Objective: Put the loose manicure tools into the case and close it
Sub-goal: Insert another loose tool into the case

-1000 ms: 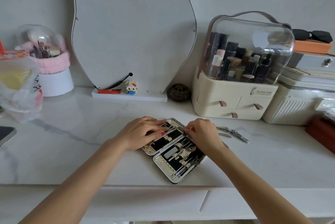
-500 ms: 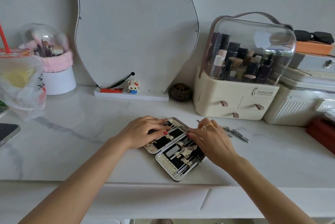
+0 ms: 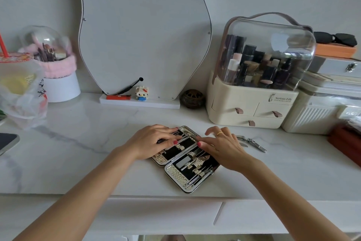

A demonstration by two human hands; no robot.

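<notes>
The manicure case lies open on the marble table, its two gold-rimmed halves side by side, and several steel tools are strapped in the near half. My left hand lies flat on the far half, fingers and thumb pressing on thin tools there. My right hand hovers over the case's right edge with fingers spread; its thumb and forefinger touch the far half's edge. A loose pair of nail clippers lies on the table just right of my right hand, with a small metal piece beside it.
A cream makeup organizer with a clear dome stands behind the clippers, with white boxes and a red item to its right. A mirror, brown jar, brush holder, bagged drink and dark screen line the back and left.
My right hand has gone from a pinch at the case's far half to spread fingers and shifted slightly right. My left hand has stayed flat on the far half.
</notes>
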